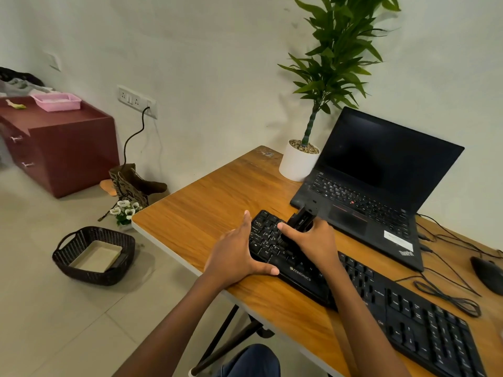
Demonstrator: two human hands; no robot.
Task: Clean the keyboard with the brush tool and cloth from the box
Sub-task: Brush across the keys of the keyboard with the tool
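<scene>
Keyboard [408,317], lying along the near edge of the desk [206,213]; left hand [236,254], fingers flat, steadies its left end; right hand [315,243] grips the brush tool [300,219] over the left keys; brushing appears under way, wiping not yet done; no cloth visible; laptop [381,172] crowds just behind; cables [449,295] and mouse [487,273] to the right; basket [92,229] on the floor.

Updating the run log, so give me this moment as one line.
phase: brush cleaning | left hand: braces left end of keyboard | right hand: grips brush tool at left keys
</scene>
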